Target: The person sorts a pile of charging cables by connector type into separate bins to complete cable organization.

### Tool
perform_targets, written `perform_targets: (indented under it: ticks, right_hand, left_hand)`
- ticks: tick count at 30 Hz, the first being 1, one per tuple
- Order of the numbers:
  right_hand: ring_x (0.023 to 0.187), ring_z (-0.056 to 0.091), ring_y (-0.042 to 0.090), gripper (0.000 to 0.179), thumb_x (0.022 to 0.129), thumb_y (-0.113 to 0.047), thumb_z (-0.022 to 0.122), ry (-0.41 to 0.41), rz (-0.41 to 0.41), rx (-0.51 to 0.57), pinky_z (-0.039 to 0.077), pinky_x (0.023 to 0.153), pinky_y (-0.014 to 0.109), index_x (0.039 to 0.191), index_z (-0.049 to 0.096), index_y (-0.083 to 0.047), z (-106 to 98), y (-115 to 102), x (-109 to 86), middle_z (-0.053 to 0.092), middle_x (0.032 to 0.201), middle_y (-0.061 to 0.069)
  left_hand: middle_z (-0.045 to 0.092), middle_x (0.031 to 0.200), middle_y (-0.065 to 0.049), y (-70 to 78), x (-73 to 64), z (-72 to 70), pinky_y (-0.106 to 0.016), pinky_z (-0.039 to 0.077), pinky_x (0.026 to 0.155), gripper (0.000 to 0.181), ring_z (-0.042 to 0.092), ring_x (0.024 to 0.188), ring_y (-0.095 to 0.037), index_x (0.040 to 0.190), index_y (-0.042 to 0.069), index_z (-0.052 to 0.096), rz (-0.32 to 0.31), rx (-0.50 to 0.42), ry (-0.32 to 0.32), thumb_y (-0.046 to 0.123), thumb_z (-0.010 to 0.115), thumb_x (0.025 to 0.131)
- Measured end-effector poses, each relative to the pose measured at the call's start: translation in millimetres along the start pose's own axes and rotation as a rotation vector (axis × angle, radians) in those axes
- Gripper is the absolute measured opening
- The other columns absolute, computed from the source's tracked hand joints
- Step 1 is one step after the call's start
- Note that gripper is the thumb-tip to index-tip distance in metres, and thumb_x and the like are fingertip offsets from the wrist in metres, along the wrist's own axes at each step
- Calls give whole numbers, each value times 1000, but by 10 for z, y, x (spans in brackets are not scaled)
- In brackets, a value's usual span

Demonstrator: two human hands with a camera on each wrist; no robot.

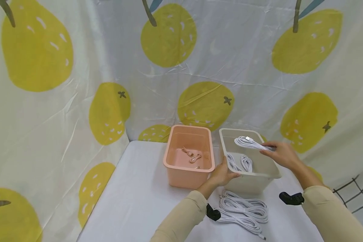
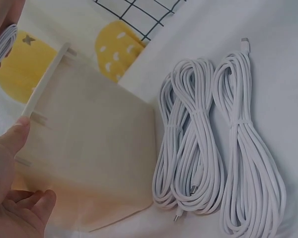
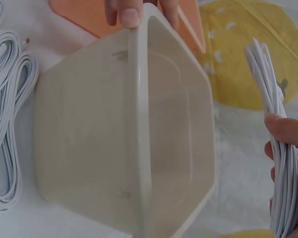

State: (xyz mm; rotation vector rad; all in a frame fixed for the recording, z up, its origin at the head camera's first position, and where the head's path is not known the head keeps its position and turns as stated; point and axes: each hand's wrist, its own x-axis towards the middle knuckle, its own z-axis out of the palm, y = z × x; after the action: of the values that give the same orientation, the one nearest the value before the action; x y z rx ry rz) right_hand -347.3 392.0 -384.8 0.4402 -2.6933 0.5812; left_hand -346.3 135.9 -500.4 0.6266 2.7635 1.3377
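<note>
The head camera looked forward and down from above, farthest off, taking in the white cloth printed with yellow fruit (image 1: 248, 64), the white surface (image 1: 124, 201), the peach plastic bin (image 1: 184, 179) and the cream plastic bin (image 1: 246, 184). The left wrist camera, close by and rolled sideways, faced the cream plastic bin's outside. The right wrist camera, also near and rolled, faced its outside and partly into its mouth. All three views shared that bin and the bundled white cables (image 1: 245, 207).

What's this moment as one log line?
left hand: grips beige bin; right hand: holds white cable bundle above it; pink bin: cables inside
</note>
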Motion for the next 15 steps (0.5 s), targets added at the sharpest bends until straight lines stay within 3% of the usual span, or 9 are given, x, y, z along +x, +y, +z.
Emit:
perform_targets:
  ticks: [5,15]
  right_hand:
    - [98,65,48,39,92,-24,80,-25,40,19,48,81,59,116,74,6,62,-24,163,70,113,30]
    - [100,62,50,40,95,-23,76,-17,121,12,48,82,61,117,70,10,154,-48,400,68,114,33]
  left_hand:
    - [64,131,-22,-37,-18,-14,-34,51,94,103,64,118,-26,161,-1,20,7,7,2,41,82,90]
    - [63,133,-21,-50,18,15,-35,51,93,101,64,118,-25,162,2,19,25,-23,-8,39,81,91]
